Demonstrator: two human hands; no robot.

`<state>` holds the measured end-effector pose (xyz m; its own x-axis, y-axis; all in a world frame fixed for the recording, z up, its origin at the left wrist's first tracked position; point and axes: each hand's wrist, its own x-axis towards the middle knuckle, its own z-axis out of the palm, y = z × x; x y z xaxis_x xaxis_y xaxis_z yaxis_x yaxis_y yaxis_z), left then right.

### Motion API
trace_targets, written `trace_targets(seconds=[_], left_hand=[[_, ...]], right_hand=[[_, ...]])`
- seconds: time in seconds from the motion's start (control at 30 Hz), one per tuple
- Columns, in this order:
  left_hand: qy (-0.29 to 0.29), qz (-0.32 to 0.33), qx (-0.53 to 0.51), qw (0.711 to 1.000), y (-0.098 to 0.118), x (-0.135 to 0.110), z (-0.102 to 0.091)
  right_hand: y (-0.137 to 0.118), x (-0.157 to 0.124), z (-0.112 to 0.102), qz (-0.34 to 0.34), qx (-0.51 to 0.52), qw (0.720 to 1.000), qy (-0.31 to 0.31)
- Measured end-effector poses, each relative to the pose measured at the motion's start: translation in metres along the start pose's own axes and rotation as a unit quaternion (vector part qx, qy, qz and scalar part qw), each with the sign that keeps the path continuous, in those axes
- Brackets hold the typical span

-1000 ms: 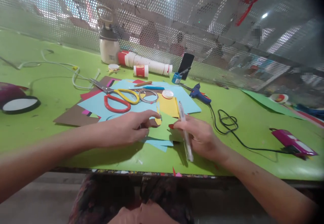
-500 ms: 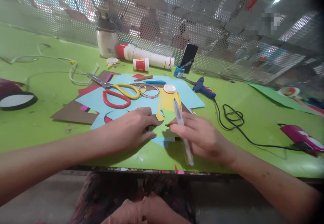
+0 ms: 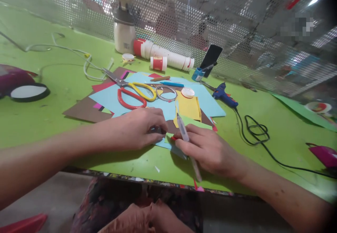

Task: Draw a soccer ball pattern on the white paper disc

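Note:
My right hand [image 3: 207, 148] holds a pen [image 3: 183, 127] with a clear whitish barrel, its tip pointing up and away. A small red piece [image 3: 173, 138] shows at the same hand's fingertips. Curled over the near edge of the paper pile is my left hand [image 3: 142, 125]; something dark shows between thumb and fingers, too hidden to name. Just beyond the hands lie yellow paper [image 3: 189, 106] and light blue paper [image 3: 213, 101]. Scissors [image 3: 131, 97] with one red and one yellow handle lie partly spread on the pile, next to a grey ring [image 3: 166, 93].
Behind the pile are stacked paper cups [image 3: 168, 58], a single cup [image 3: 158, 63], a spray bottle [image 3: 124, 32], a blue jar [image 3: 198, 74] and a phone [image 3: 212, 57]. A blue glue gun [image 3: 225, 95] lies right, its black cord trailing. A perforated metal screen [image 3: 168, 22] borders the table.
The view has swung, so the table things appear further right. My left thumb and fingers have drawn closer together and nearer to my right hand, which still holds the pen.

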<state>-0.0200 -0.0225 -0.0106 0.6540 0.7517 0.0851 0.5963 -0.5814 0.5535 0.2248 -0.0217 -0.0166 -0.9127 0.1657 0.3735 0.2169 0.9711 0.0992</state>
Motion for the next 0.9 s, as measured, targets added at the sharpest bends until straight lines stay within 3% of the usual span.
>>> trace_targets(seconds=[0.33,0.9], left_hand=[[0.012,0.003,0.013,1.0,0.006,-0.003,0.008],[0.018,-0.015,0.033,0.999,0.006,0.004,0.019]], right_hand=[[0.003,-0.018,0.0,0.138,0.108,0.983,0.047],[0.003,-0.006,0.015,0.152,0.148,0.976,0.053]])
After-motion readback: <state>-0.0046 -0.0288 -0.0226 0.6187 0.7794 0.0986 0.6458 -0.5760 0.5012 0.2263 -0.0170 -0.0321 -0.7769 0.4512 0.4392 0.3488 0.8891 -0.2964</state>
